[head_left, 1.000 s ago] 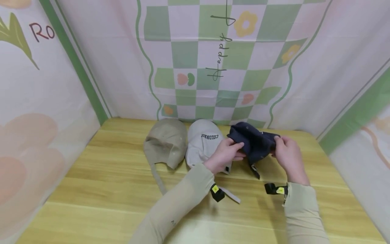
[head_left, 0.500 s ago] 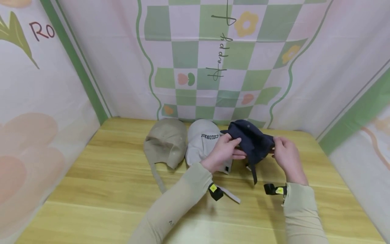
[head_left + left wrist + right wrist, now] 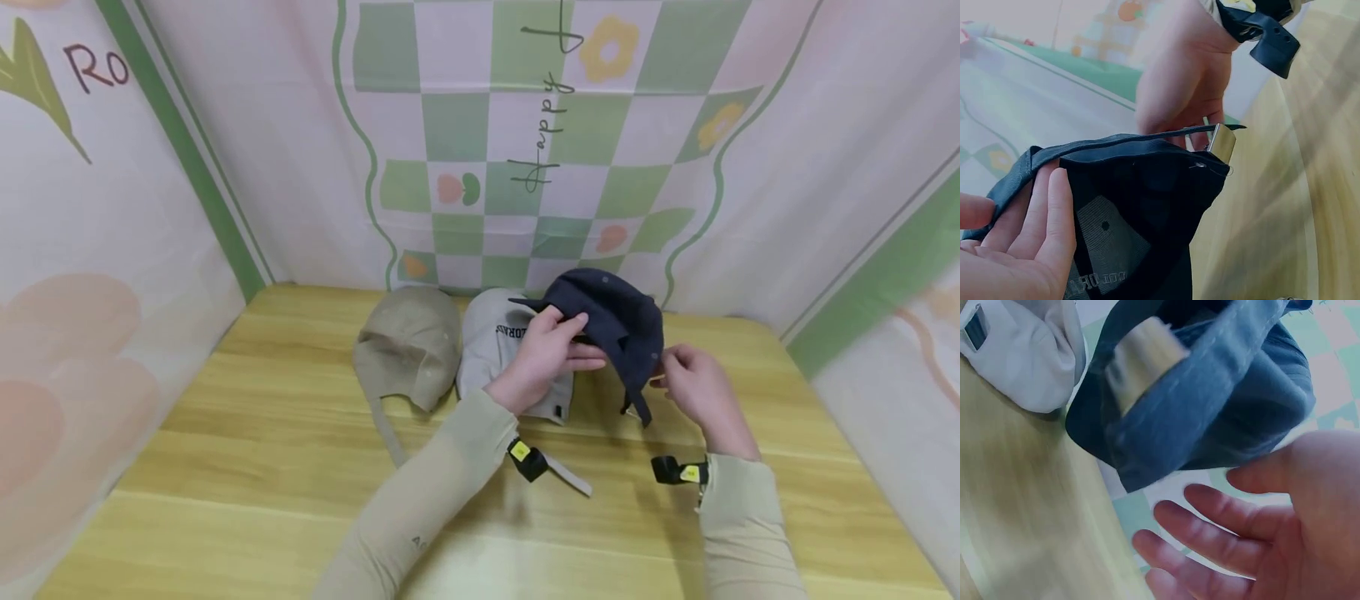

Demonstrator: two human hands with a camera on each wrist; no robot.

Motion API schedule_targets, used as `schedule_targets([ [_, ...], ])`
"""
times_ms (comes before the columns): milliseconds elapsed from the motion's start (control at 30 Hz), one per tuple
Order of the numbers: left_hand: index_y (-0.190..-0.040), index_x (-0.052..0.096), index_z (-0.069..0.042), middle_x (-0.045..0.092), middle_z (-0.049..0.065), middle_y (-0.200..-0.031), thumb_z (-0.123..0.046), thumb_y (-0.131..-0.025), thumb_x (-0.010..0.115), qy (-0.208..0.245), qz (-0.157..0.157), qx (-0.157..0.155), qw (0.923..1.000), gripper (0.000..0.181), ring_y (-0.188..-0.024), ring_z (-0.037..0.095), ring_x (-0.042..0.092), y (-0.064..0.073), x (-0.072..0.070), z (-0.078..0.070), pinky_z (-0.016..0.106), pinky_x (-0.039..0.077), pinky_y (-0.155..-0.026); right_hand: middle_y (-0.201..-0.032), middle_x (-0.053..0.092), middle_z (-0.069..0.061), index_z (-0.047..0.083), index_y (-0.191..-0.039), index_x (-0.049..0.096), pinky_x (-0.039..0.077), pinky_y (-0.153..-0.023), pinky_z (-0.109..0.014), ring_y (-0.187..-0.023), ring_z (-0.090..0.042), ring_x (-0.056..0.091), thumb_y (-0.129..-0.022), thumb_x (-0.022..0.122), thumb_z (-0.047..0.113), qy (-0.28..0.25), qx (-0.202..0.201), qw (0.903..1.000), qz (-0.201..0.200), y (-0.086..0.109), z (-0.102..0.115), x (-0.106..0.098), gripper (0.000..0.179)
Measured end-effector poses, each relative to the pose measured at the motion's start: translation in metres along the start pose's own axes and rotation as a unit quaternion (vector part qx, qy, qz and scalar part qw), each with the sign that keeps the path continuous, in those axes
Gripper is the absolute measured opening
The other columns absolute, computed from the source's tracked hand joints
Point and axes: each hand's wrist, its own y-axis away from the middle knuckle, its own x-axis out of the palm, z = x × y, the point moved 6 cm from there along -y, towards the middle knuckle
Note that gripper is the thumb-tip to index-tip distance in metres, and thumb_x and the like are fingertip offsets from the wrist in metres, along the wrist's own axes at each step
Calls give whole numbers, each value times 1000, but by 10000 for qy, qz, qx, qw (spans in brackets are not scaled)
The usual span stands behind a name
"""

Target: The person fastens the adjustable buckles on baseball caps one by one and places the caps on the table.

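A navy baseball cap [image 3: 618, 312] is held up at the back right of the table, its brim pointing left over the grey cap [image 3: 483, 358]. My left hand [image 3: 543, 354] grips its edge, thumb outside and fingers tucked inside, as the left wrist view shows. The cap's back strap hangs down and carries a metal buckle [image 3: 1222, 144]. Just right of the cap is my right hand [image 3: 697, 387]; in the right wrist view its fingers [image 3: 1210, 544] are spread and loosely bent, holding nothing. The grey cap, with dark lettering, lies partly behind my left hand.
A khaki cap [image 3: 412, 346] lies left of the grey one, its strap trailing forward. The grey cap's strap [image 3: 570, 477] sticks out on the wooden table [image 3: 247, 483]. Printed curtains [image 3: 300, 167] stand behind the table and on both sides.
The navy cap has risen and turned, its crown now rounder and its brim further left. My right hand has let go of its right edge; my left hand keeps its grip.
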Motion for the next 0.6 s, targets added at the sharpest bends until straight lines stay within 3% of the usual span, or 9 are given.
schedule_targets([
  [233,-99,46,-5,62,16,-99,-13,-110,48,95,-40,106,9999,13,-71,22,70,-3,-3,-3,49,58,-86,-106,69,-25,-16,-121,60,59,-79,-47,-98,-39,68,-111,29,23,54,-185,9970,747,5,1,11,50],
  [467,-95,44,-6,62,19,-97,-14,-110,49,230,-216,126,9994,18,-70,22,70,-5,-9,-6,47,59,-84,-98,70,-12,-12,-114,64,60,-69,-39,-86,-24,66,-102,50,4,-67,-783,9862,1454,14,4,19,25],
  [600,-101,47,-6,64,18,-105,-16,-110,48,253,-241,221,9991,13,-73,22,71,-3,-12,-8,46,60,-84,-102,70,-15,-8,-110,65,58,-73,-33,-89,-21,67,-95,65,2,-371,-1104,9773,1769,20,9,23,18],
])
